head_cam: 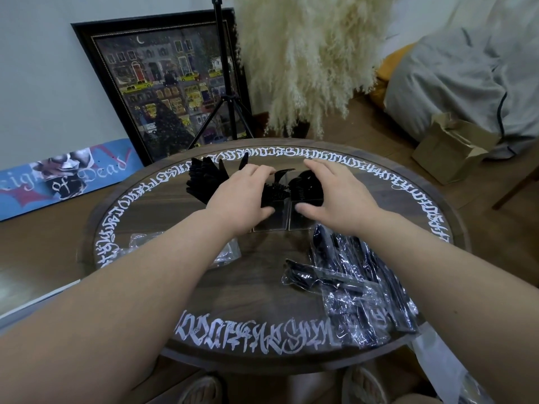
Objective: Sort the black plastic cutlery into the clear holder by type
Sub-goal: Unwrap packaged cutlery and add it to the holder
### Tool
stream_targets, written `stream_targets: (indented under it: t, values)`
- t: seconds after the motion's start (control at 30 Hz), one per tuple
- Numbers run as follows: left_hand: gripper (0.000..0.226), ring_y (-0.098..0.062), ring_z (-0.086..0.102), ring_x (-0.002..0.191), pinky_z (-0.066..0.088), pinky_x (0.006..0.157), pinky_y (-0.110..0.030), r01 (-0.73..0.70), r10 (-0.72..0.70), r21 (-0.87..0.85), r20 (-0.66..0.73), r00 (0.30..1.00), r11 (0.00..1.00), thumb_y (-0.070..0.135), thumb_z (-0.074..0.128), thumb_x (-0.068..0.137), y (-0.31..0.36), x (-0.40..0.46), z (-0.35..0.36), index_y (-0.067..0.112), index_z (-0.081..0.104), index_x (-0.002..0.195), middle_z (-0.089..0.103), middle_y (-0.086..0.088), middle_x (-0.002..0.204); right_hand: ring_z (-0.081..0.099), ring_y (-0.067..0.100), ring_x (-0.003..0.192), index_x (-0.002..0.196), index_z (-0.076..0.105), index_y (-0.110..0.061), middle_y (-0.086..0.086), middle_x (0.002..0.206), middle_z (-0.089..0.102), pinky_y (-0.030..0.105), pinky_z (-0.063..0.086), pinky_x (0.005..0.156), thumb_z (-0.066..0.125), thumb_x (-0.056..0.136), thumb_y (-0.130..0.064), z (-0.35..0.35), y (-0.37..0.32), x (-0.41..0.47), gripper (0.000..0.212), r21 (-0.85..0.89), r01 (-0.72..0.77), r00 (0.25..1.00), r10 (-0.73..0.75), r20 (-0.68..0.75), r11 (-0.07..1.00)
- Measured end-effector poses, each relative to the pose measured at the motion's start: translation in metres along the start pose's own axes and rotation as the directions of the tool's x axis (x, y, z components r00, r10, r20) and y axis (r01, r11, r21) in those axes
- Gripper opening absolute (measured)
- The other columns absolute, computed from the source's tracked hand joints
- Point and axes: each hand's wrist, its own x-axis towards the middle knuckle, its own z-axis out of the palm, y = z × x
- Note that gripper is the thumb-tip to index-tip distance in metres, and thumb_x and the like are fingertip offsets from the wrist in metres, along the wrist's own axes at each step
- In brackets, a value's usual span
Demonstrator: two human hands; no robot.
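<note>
So both hands, left hand point(245, 196) and right hand point(335, 196), sit spread open over the clear holder point(288, 220) of black cutlery point(277, 191), gripping nothing.

We are in a home: behind the round table point(262, 290) stand a framed picture point(163, 86) and fluffy grass point(309, 59).
</note>
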Motion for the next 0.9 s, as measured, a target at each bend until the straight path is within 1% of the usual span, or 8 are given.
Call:
stream_targets:
  t: [0.13, 0.27, 0.4, 0.47, 0.53, 0.67, 0.77, 0.9]
  values:
    - [0.075, -0.020, 0.042, 0.130, 0.040, 0.100, -0.033, 0.016, -0.017, 0.023, 0.005, 1.000, 1.000, 0.034, 0.067, 0.086, -0.005, -0.006, -0.003, 0.021, 0.027, 0.148, 0.034, 0.001, 0.148, 0.017, 0.021, 0.144, 0.149, 0.027, -0.017, 0.000, 0.152, 0.035, 0.041, 0.022, 0.116, 0.050, 0.092, -0.046, -0.007, -0.020, 0.010, 0.068, -0.018, 0.025, 0.999, -0.026, -0.023, 1.000]
    - [0.071, -0.020, 0.040, 0.133, 0.037, 0.106, -0.033, 0.030, -0.030, 0.045, 0.017, 0.999, 0.999, 0.032, 0.064, 0.088, -0.013, -0.010, -0.003, 0.017, 0.029, 0.148, 0.037, -0.001, 0.149, 0.012, 0.023, 0.146, 0.145, 0.035, -0.016, 0.003, 0.147, 0.041, 0.050, 0.020, 0.115, 0.050, 0.088, -0.043, -0.004, -0.033, 0.025, 0.064, -0.106, 0.023, 0.993, -0.010, 0.120, 0.994]
    - [0.062, -0.021, 0.043, 0.131, 0.037, 0.106, -0.034, 0.019, -0.019, 0.041, 0.012, 1.000, 0.999, 0.026, 0.062, 0.090, -0.020, -0.010, -0.002, 0.016, 0.036, 0.145, 0.045, -0.003, 0.144, 0.027, 0.023, 0.139, 0.136, 0.048, -0.018, 0.001, 0.134, 0.053, 0.044, 0.028, 0.112, 0.056, 0.086, -0.039, -0.002, -0.040, 0.028, 0.055, -0.147, 0.120, 0.989, -0.106, 0.104, 0.982]
    - [0.059, -0.022, 0.046, 0.128, 0.039, 0.104, -0.035, 0.009, -0.009, 0.029, 0.005, 1.000, 1.000, 0.024, 0.061, 0.090, -0.020, -0.009, -0.001, 0.017, 0.039, 0.143, 0.048, -0.003, 0.141, 0.043, 0.023, 0.127, 0.136, 0.049, -0.019, 0.002, 0.128, 0.057, 0.038, 0.036, 0.104, 0.058, 0.086, -0.034, -0.002, -0.044, 0.026, 0.052, -0.119, 0.153, 0.985, -0.142, 0.096, 0.981]
    - [0.057, -0.021, 0.049, 0.124, 0.041, 0.101, -0.035, 0.001, -0.001, 0.011, -0.005, 1.000, 1.000, 0.023, 0.062, 0.089, -0.020, -0.010, 0.000, 0.018, 0.042, 0.142, 0.052, -0.002, 0.137, 0.050, 0.023, 0.117, 0.135, 0.049, -0.020, 0.002, 0.126, 0.060, 0.035, 0.040, 0.098, 0.058, 0.087, -0.030, -0.002, -0.047, 0.022, 0.050, -0.087, 0.162, 0.984, -0.154, 0.089, 0.983]
    - [0.061, -0.021, 0.046, 0.128, 0.039, 0.103, -0.034, 0.002, -0.002, -0.009, -0.015, 1.000, 1.000, 0.023, 0.063, 0.089, -0.020, -0.016, -0.001, 0.016, 0.038, 0.144, 0.046, -0.003, 0.142, 0.047, 0.021, 0.120, 0.136, 0.049, -0.023, -0.001, 0.126, 0.059, 0.035, 0.042, 0.098, 0.061, 0.086, -0.032, -0.001, -0.047, 0.012, 0.052, -0.044, 0.145, 0.988, -0.142, 0.057, 0.989]
    - [0.066, -0.018, 0.041, 0.132, 0.036, 0.106, -0.032, -0.001, 0.001, -0.013, -0.025, 1.000, 1.000, 0.027, 0.064, 0.089, -0.018, -0.026, -0.005, 0.017, 0.033, 0.147, 0.039, 0.000, 0.148, 0.044, 0.019, 0.127, 0.138, 0.046, -0.023, -0.003, 0.133, 0.055, 0.033, 0.037, 0.101, 0.062, 0.086, -0.031, -0.005, -0.046, 0.003, 0.055, -0.021, 0.142, 0.989, -0.142, 0.032, 0.990]
    - [0.065, -0.015, 0.040, 0.132, 0.037, 0.102, -0.029, 0.000, -0.001, -0.014, -0.076, 0.997, 1.000, 0.030, 0.064, 0.089, -0.011, -0.049, -0.010, 0.020, 0.035, 0.146, 0.037, 0.004, 0.147, 0.048, 0.019, 0.125, 0.136, 0.049, -0.021, -0.002, 0.134, 0.055, 0.034, 0.042, 0.100, 0.061, 0.087, -0.025, -0.014, -0.046, -0.021, 0.051, 0.006, 0.105, 0.994, -0.105, -0.044, 0.994]
